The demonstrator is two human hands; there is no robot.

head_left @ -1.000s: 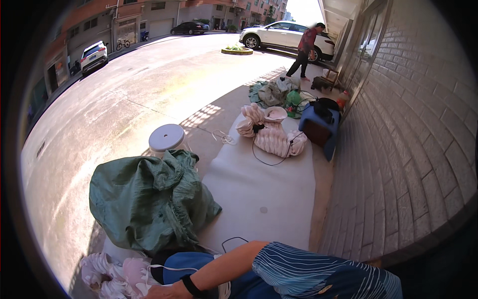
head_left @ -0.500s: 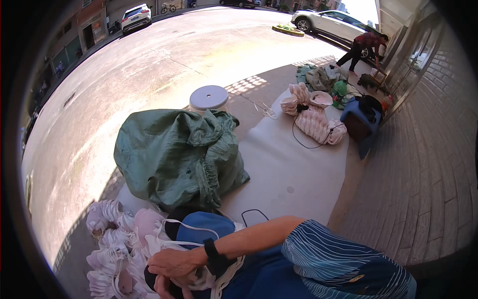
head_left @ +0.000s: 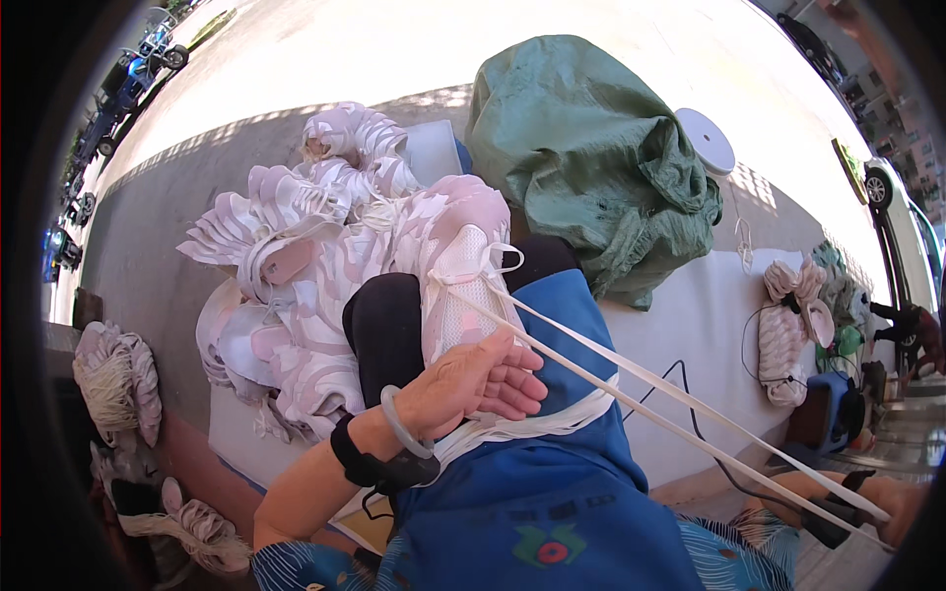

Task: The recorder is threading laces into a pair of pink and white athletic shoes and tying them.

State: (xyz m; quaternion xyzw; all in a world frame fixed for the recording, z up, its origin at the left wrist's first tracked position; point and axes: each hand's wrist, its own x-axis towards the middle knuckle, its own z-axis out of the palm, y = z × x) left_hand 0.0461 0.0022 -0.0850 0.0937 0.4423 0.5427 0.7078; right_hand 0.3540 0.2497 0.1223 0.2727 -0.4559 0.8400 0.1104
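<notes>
Left hand (head_left: 473, 384) curled on white laces (head_left: 631, 379) beside pink-white shoe upper (head_left: 458, 286). Right hand (head_left: 892, 502) at frame edge, mostly cut off, pinching lace ends taut; fingers unclear.

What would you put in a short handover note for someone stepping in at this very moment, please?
Left hand: resting on the pink-and-white shoe upper that lies on the lap, fingers curled at the base of the white laces.
Right hand: far out at the lower right, grip closed on the lace ends, both strands pulled taut.
Things: a pile of matching uppers lies to the left on the mat; a green sack and a white spool sit beyond the knees.
Done: laces are threaded through this upper and drawn tight.
Left: the ends are not yet tied or released.
</notes>
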